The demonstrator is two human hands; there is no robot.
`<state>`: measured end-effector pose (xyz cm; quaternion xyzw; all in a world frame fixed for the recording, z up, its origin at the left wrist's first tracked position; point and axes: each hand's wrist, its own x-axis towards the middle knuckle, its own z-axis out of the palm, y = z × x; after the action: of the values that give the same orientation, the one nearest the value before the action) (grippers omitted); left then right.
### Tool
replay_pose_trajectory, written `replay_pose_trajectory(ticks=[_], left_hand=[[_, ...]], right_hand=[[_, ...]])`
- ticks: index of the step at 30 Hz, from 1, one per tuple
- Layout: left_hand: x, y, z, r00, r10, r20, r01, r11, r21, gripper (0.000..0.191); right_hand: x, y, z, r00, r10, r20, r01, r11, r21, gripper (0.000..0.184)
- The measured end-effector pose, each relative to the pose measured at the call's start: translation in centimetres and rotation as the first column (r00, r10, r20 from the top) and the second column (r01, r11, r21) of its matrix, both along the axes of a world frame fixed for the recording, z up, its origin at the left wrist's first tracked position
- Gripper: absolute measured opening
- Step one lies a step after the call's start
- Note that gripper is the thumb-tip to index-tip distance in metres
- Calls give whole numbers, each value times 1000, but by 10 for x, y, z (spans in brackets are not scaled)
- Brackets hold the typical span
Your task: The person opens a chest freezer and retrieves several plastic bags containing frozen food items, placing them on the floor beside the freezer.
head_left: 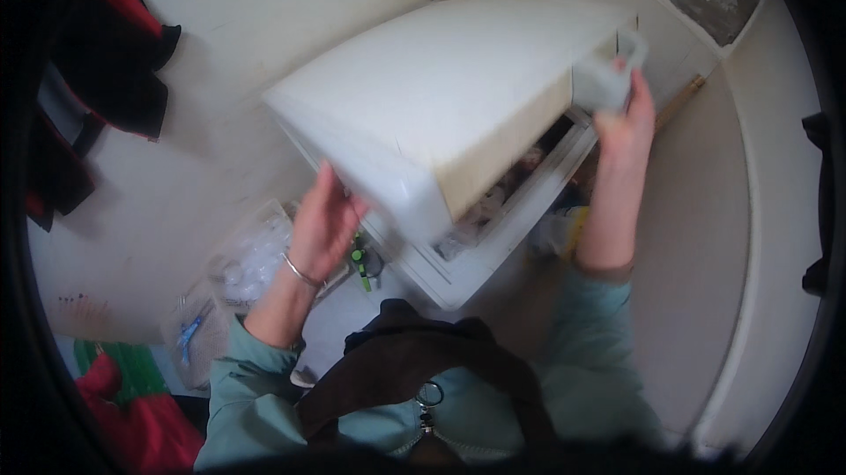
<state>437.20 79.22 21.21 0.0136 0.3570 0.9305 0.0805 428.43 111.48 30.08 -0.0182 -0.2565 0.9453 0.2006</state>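
In front of me stands a white chest freezer [456,286] with its thick lid [423,91] raised at a slant. Packed goods [492,201], too blurred to name, show in the gap beneath the lid. My right hand [624,111] grips a pale plastic container [601,82] at the right end of the opening; motion blurs it. By the lid's near left corner is my left hand [324,230], fingers apart and a metal bangle on the wrist. Whether its fingertips bear on the lid edge is hard to tell.
Left of the freezer are a basket of white items [254,270], a green-and-black object [363,263] and a mesh basket [198,343]. Dark clothes [106,65] hang at left. A person's red sleeve [139,425] is lower left. A wooden stick [681,101] leans at right.
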Motion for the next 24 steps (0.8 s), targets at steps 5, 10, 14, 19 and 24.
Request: replay_pose_trajectory(ticks=[5, 10, 14, 19, 24], left_hand=[[-75, -51, 80, 948, -39, -315, 173, 896, 409, 22], [-179, -147, 169, 885, 2, -465, 48, 994, 95, 27], [-239, -174, 186, 653, 338, -677, -664, 687, -297, 52], [-320, -277, 185, 286, 41, -957, -880, -385, -279, 95], [-352, -238, 146, 66, 24, -998, -928, -367, -70, 89]], right_hand=[[-38, -44, 47, 923, 61, -380, 244, 671, 700, 35], [-33, -66, -45, 996, 48, -80, 66, 234, 970, 29], [-14, -43, -181, 979, -113, 171, -173, -10, 985, 27], [29, -54, -259, 946, -323, -4, -113, -342, 933, 30], [69, -60, -294, 799, -598, -57, -303, -483, 822, 37]])
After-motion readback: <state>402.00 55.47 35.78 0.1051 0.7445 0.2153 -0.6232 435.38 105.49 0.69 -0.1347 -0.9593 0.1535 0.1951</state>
